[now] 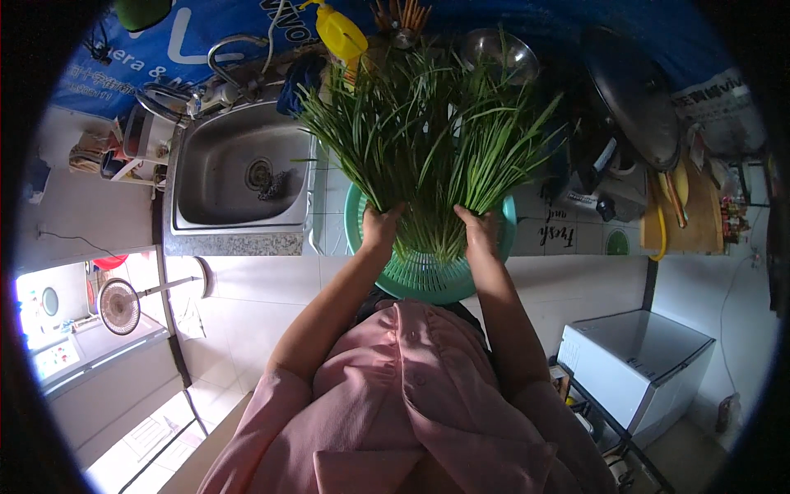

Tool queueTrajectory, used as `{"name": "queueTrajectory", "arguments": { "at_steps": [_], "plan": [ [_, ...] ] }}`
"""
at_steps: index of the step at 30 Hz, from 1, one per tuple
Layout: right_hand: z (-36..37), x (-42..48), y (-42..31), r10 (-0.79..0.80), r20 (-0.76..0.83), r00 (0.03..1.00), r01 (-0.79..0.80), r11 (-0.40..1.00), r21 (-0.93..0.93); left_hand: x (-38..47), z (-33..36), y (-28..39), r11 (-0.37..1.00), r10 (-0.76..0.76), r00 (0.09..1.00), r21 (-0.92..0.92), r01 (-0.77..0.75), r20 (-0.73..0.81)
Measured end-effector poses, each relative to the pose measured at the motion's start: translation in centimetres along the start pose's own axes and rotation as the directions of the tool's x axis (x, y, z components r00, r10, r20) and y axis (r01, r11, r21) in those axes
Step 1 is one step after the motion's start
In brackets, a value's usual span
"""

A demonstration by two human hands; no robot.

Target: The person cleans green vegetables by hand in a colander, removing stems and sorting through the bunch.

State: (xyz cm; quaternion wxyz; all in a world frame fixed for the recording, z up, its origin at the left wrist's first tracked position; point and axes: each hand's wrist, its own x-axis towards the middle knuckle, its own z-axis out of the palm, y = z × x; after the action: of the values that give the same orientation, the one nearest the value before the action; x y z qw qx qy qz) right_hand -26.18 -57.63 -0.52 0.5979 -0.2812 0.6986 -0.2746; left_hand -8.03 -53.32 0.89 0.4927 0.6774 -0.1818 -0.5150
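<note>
A big bunch of long green leafy stalks, likely garlic chives, fans out away from me, stem ends towards my body. My left hand grips the stalks on the left side, and my right hand grips those on the right. Loose stems lie between the two hands. Below them is a turquoise plastic colander with slots, its near rim jutting past the counter edge close to my waist. The leaves hide much of its far side.
Left of the colander is a steel sink with a dark scrubber and a curved faucet. A yellow pump bottle and a metal bowl stand behind the leaves. To the right are a gas stove and a large wok lid.
</note>
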Motion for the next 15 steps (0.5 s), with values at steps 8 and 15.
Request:
{"name": "queueTrajectory", "arguments": {
  "at_steps": [8, 15],
  "plan": [
    [-0.6, -6.5, 0.5, -0.360, 0.016, 0.933, 0.326, 0.860, 0.392, -2.7, -1.0, 2.3, 0.991, 0.028, 0.992, -0.132, -0.011, 0.123],
    [-1.4, -7.7, -1.2, -0.528, 0.365, 0.767, 0.631, 0.725, -0.277, -5.3, -1.8, 3.2, 0.972, 0.125, 0.980, -0.216, -0.089, 0.156]
  ]
}}
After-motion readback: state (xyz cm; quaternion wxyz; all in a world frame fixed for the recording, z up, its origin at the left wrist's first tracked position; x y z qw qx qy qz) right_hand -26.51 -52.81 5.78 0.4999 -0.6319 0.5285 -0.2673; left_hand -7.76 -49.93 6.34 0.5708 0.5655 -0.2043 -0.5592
